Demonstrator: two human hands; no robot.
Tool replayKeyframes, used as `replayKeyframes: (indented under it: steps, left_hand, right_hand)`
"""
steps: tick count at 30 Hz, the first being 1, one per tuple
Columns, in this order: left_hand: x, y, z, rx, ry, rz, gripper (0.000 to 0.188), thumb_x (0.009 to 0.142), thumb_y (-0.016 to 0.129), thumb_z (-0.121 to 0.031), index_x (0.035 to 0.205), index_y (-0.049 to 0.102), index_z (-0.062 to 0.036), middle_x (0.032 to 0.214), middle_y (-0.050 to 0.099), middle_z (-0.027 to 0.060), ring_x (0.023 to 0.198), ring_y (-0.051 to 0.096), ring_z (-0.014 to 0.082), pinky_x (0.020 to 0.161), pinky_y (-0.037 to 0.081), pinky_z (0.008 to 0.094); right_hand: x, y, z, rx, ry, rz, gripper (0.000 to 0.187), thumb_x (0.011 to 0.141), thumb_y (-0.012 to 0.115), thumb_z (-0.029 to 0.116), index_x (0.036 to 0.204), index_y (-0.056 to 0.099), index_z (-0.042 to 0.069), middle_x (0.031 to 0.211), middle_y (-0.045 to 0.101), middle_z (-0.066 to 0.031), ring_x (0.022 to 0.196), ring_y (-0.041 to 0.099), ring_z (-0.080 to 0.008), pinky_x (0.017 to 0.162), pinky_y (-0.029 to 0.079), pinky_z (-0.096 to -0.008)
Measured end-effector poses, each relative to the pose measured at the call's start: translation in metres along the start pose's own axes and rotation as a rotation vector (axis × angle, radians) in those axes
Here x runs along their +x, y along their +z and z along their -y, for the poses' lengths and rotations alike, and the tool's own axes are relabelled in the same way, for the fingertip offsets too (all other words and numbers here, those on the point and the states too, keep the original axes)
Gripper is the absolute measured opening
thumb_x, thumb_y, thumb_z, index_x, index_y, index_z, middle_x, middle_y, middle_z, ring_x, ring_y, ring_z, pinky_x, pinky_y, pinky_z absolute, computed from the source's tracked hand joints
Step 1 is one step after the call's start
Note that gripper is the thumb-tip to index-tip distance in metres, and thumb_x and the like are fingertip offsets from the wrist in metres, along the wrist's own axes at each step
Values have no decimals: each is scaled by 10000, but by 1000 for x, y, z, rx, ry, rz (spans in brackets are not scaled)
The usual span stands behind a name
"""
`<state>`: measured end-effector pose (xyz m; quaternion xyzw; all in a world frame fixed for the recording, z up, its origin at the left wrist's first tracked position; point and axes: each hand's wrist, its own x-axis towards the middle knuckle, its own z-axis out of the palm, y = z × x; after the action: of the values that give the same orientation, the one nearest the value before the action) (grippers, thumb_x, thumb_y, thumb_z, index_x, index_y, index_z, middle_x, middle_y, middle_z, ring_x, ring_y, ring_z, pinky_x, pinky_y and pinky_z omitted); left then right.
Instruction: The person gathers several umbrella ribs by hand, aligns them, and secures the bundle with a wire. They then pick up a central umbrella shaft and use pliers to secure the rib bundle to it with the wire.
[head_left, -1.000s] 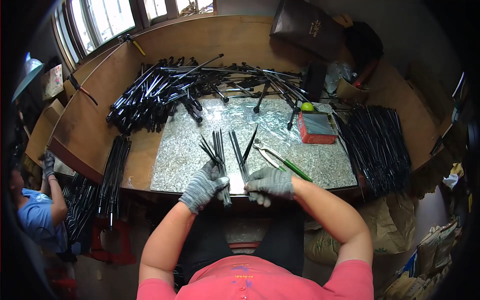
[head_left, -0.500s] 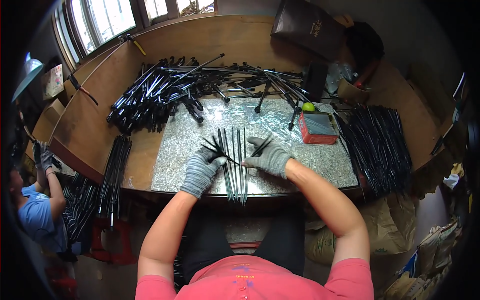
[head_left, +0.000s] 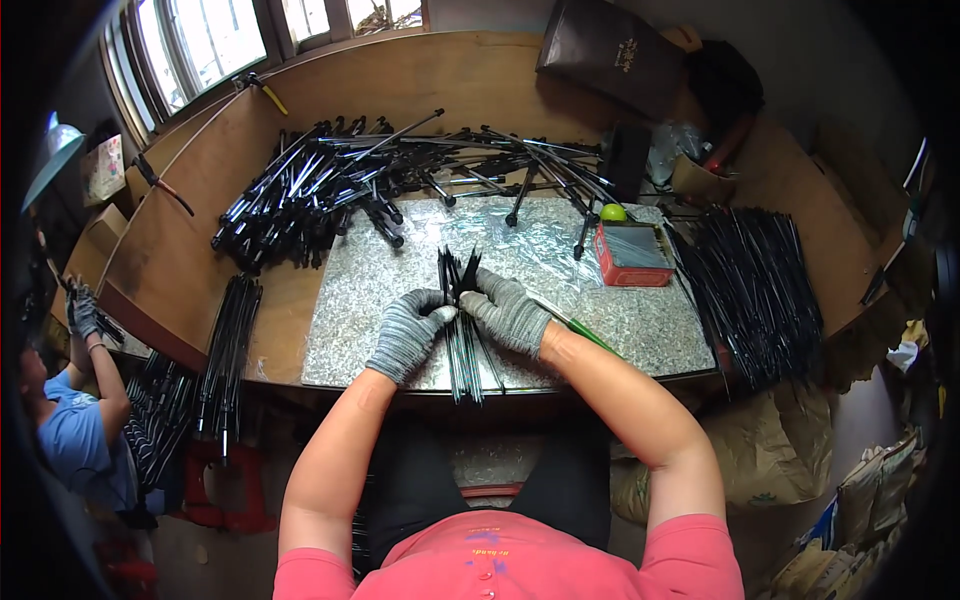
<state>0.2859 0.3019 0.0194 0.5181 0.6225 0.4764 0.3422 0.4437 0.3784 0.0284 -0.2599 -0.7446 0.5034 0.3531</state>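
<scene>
My left hand [head_left: 412, 330], in a grey knit glove, is closed on the left side of a narrow bundle of thin dark rods [head_left: 464, 355]. From the other side my right hand [head_left: 507, 312], gloved alike, presses its fingers and thumb against the same bundle near its upper part. Black tips fan out above the fingers, while the shiny lower ends reach the near edge of the speckled stone slab [head_left: 640, 335]. One rod slants away from the rest toward the lower right. The fingertips are partly hidden among the rods.
A heap of black-and-silver shafts [head_left: 310, 185] lies at the back. Dark rods [head_left: 755, 290] are piled right, with more [head_left: 230, 350] left. A red box [head_left: 633, 255], yellow-green ball [head_left: 613, 212] and green-and-white strip [head_left: 580, 328] sit nearby. A co-worker [head_left: 85, 420] works at far left.
The rods that stood spread apart on the slab are now drawn together into one bundle. My right hand has moved left, closer to my left hand. The green-and-white strip has come into sight.
</scene>
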Motion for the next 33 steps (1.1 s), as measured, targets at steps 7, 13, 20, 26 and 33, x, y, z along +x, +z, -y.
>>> replayKeyframes:
  steps: [7, 13, 20, 26, 33]
  left_hand:
    - [-12, -7, 5, -93, 1, -3, 152, 824, 632, -107, 935, 615, -5, 832, 637, 66, 731, 557, 111, 686, 475, 262]
    - [-41, -42, 31, -312, 57, -225, 180, 850, 619, -172, 962, 591, -33, 852, 616, 52, 738, 549, 105, 688, 465, 253]
    - [-26, -6, 7, 83, 165, -122, 286, 831, 639, -185, 1051, 576, -14, 883, 629, 65, 784, 552, 115, 729, 458, 257]
    - [-15, 14, -20, 205, 36, 24, 331, 812, 640, -133, 1107, 572, 1, 878, 642, 77, 772, 552, 121, 719, 460, 260]
    - [4, 21, 1, 21, 74, -39, 254, 810, 637, -97, 1034, 605, 18, 852, 640, 50, 741, 540, 104, 682, 465, 250]
  right_hand:
    - [2, -1, 3, -193, 89, 91, 279, 804, 611, 223, 971, 607, -1, 876, 636, -172, 839, 604, -264, 788, 464, -336]
    - [-5, -23, -12, -155, 138, -17, 191, 799, 656, 199, 896, 624, 38, 820, 625, -43, 772, 547, -131, 746, 446, -288]
    - [1, -6, 10, -5, 170, 99, 223, 772, 693, 183, 943, 641, 49, 843, 647, -37, 806, 567, -122, 754, 454, -279]
    - [1, -18, 14, -29, 172, 143, 304, 709, 732, 145, 974, 642, 28, 883, 666, -75, 783, 596, -136, 737, 475, -282]
    - [7, -22, -2, -259, 91, 163, 289, 724, 721, 174, 959, 650, 21, 874, 665, -97, 784, 610, -165, 724, 475, -291]
